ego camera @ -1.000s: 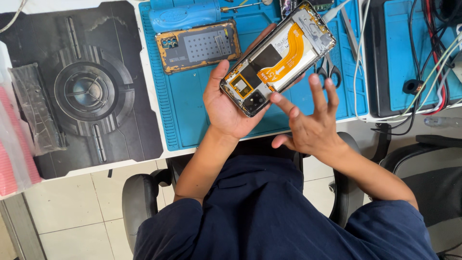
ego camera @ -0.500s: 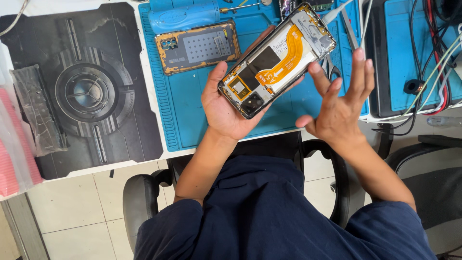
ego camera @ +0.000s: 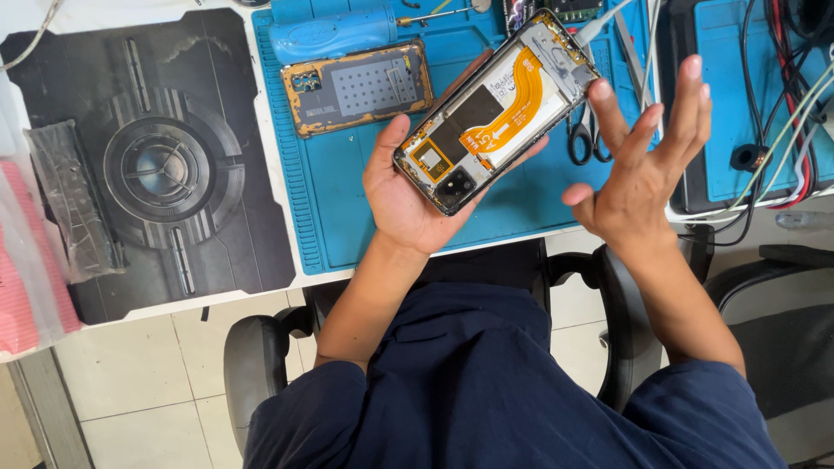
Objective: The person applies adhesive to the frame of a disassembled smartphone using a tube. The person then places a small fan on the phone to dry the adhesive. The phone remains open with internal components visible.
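My left hand [ego camera: 405, 200] holds an opened smartphone [ego camera: 495, 108] by its lower end, tilted up to the right over the blue work mat [ego camera: 347, 200]. The phone's back is off, showing an orange flex cable, a black battery area and the camera module. My right hand [ego camera: 641, 165] hovers just right of the phone, fingers spread, holding nothing and not touching it. A detached orange-edged back cover [ego camera: 358, 87] lies flat on the mat above my left hand.
A blue cylindrical tool [ego camera: 334, 35] lies at the mat's top edge. Scissors [ego camera: 582, 139] sit behind the phone. A dark printed mat [ego camera: 165, 165] covers the desk's left. Cables [ego camera: 782, 95] and a second blue tray [ego camera: 738, 104] are at the right. Chair armrests flank my lap.
My right hand has lifted away from the phone's lower edge and moved right and up, fingers spreading. The left hand keeps the phone in nearly the same place.
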